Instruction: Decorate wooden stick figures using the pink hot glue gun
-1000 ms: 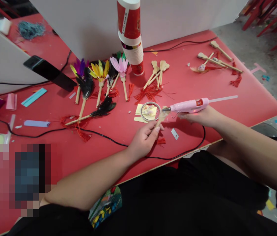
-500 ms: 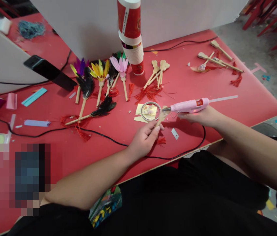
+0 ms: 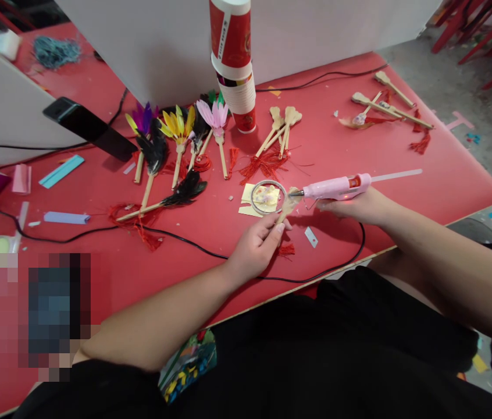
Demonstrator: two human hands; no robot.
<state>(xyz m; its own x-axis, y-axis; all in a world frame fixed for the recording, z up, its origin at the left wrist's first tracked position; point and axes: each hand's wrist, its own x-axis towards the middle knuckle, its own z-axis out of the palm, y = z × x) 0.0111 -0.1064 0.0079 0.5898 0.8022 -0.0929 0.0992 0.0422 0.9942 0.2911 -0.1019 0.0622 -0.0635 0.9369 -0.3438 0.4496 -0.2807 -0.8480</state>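
Note:
Between the fingers of my left hand (image 3: 257, 245) is a small wooden stick (image 3: 287, 210) with a wider, shaped head and a red tassel (image 3: 287, 249) hanging below. My right hand (image 3: 357, 205) is closed around a pink hot glue gun (image 3: 337, 187), a clear glue stick (image 3: 396, 176) poking from its back. The gun's metal nozzle meets the head of the wooden stick, as far as I can see. Just left of the nozzle, a ring-shaped roll (image 3: 268, 198) lies on a pale yellow paper (image 3: 251, 192) smeared with glue.
Several feather-topped sticks (image 3: 178, 137) lie to the left, and bare wooden sticks (image 3: 288, 119) behind. A tall stack of paper cups (image 3: 236, 96) stands against the partition. A black cable (image 3: 193, 243) curves across the red table. More sticks (image 3: 392, 107) lie at the right; a small blade (image 3: 311, 237) is nearby.

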